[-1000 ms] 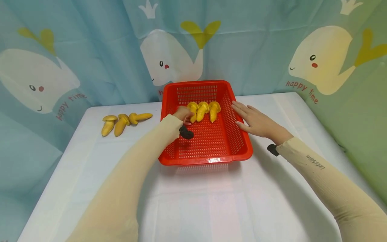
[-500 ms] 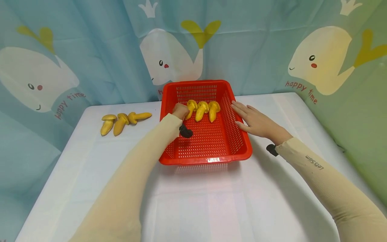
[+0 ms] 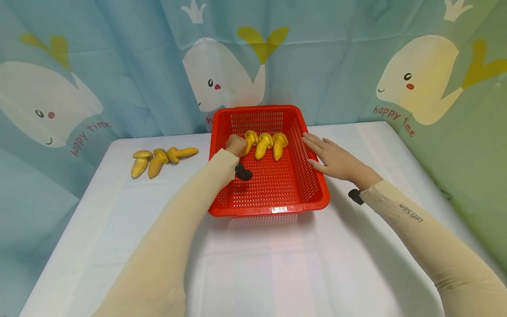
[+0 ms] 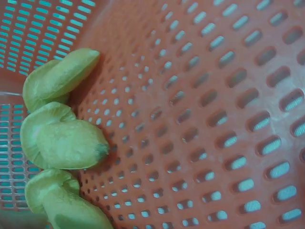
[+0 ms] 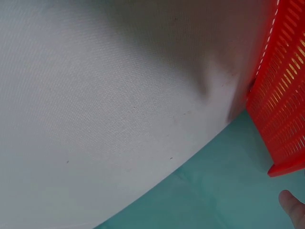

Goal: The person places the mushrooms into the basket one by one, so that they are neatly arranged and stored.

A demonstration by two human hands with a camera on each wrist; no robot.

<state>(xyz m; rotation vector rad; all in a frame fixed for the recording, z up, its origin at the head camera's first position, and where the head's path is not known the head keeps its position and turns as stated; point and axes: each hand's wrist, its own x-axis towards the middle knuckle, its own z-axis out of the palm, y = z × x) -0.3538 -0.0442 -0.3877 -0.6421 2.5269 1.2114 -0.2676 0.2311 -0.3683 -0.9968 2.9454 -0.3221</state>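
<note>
In the head view my left hand [image 3: 236, 145] reaches down inside the red plastic basket [image 3: 253, 210], right beside the left one of three yellow mushrooms [image 3: 251, 138]. Its fingers are hidden behind the back of the hand, so I cannot tell whether they grip that mushroom. The middle mushroom [image 3: 263, 147] and the right mushroom [image 3: 279, 146] lie alongside, caps toward the back wall. From the left wrist, the mushroom [image 4: 64, 143] in the middle shows its cap and stubby stem on the slotted floor. My right hand [image 3: 336, 159] rests with straightened fingers at the basket's right rim.
Three more yellow mushrooms [image 3: 156, 163] lie on the white table [image 3: 253, 273] left of the basket. Behind the table hangs a blue curtain [image 3: 328, 88] printed with whales. A fingertip [image 5: 291, 205] shows near the basket's outer wall [image 5: 281, 95] in the right wrist view.
My left hand has shifted slightly up and left, its fingers now out of sight. The left mushroom has moved back a little and tilted. The right hand stays at the rim.
</note>
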